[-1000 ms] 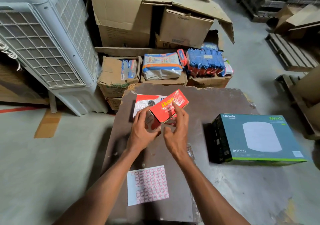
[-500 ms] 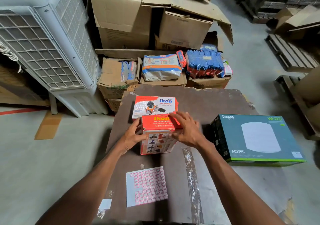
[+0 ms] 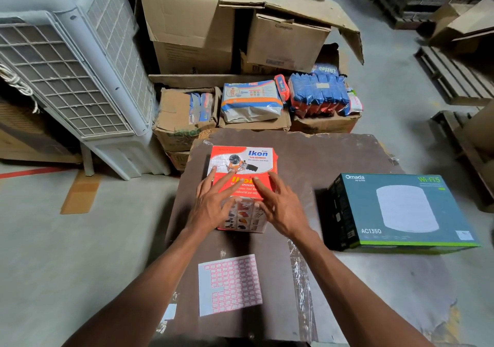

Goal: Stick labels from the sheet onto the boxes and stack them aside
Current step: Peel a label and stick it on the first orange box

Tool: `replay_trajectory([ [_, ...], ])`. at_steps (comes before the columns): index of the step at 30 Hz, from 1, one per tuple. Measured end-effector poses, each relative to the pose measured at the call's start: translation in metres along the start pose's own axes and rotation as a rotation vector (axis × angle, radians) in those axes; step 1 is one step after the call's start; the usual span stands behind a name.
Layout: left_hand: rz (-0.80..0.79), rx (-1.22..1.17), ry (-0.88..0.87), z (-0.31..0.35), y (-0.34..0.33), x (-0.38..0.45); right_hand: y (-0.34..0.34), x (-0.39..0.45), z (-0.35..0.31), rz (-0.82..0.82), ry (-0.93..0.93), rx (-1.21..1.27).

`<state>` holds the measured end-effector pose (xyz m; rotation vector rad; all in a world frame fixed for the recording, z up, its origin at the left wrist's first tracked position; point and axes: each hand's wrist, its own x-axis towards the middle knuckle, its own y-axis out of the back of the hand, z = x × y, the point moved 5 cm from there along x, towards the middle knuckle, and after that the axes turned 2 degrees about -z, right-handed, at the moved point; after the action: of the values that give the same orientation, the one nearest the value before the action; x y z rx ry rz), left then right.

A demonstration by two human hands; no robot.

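Note:
Two red Ikon tape-dispenser boxes sit on the brown board (image 3: 334, 157). The far box (image 3: 243, 158) lies flat, and the near box (image 3: 242, 221) stands directly in front of it, touching it. My left hand (image 3: 211, 205) and my right hand (image 3: 280, 205) both lie flat on the near box's top with fingers spread; my left fingertips reach the far box. The label sheet (image 3: 230, 284), white with rows of pink-edged labels and part of them gone, lies on the board near me, apart from both hands.
A dark green Omada Wi-Fi box (image 3: 406, 210) lies flat to the right of the board. Cartons with packets (image 3: 251, 100) stand behind the board, with large brown cartons (image 3: 187, 26) above them. A white air cooler (image 3: 80, 79) is at left, wooden pallets (image 3: 451, 76) at right.
The near box, held tilted in the air a second ago, now stands on the board against the far box. My left hand has shifted from its side to its top.

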<state>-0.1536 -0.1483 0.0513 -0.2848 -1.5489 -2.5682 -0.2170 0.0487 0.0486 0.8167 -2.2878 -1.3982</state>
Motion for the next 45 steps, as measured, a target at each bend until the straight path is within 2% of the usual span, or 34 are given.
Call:
replay_trajectory([
  [10,-0.021,-0.098,0.050,-0.011,-0.006,-0.017,-0.009,-0.006,-0.014,0.047,0.040,-0.110],
  [15,-0.052,-0.092,0.094,-0.007,0.001,-0.019,0.000,-0.001,-0.015,0.007,0.027,-0.035],
  [19,-0.066,-0.146,0.097,-0.013,0.002,-0.018,-0.002,0.002,-0.013,-0.087,0.014,-0.035],
  [24,-0.078,-0.178,0.132,-0.017,0.002,-0.015,-0.003,0.008,-0.013,-0.038,0.007,0.002],
  [40,-0.109,-0.189,0.168,-0.019,0.002,0.000,0.003,0.012,-0.014,-0.054,0.000,0.069],
  [45,-0.100,-0.201,0.152,-0.019,0.004,0.001,0.003,0.016,-0.016,-0.041,-0.033,0.008],
])
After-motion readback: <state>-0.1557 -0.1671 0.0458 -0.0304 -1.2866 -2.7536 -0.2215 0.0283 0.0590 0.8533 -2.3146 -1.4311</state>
